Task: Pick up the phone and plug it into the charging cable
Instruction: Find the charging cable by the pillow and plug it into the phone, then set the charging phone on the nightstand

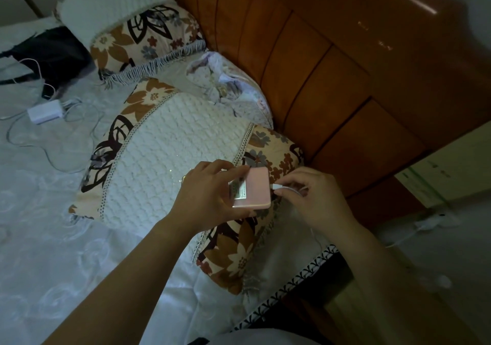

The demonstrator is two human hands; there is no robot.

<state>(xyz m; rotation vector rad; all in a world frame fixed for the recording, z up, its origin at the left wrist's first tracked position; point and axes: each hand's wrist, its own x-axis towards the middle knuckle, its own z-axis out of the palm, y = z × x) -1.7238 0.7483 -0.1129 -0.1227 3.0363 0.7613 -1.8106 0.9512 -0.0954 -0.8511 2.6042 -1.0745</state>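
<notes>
Black bag (50,52): upper left of the frame, lying on the bed, a thin white lead trailing over it.
White adapter block (45,111): left of frame, flat on the bed sheet (53,238), with thin loose wires looped around and below it.
Far pillow (127,23): upper left-centre, white knitted panel with floral borders, propped at the headboard.
Near pillow (170,156): centre of frame, same white knit and brown floral pattern, lying across the bed beneath both hands.
Left hand (210,196): lower centre, closed around the left portion of the phone, fingers over its top edge and thumb under the lower edge.
Phone (256,189): centre-right, pink back facing up with a small label near its left part, held just above the near pillow, its right end pointing at the right hand.
Charging cable (288,187): white; its plug tip sits at the right end of the phone, touching or just at the port; whether it is fully seated cannot be told.
Right hand (310,198): right of centre, fingertips pinched on the plug of the charging cable.
Headboard (332,65): upper right, orange-brown padded panels.
</notes>
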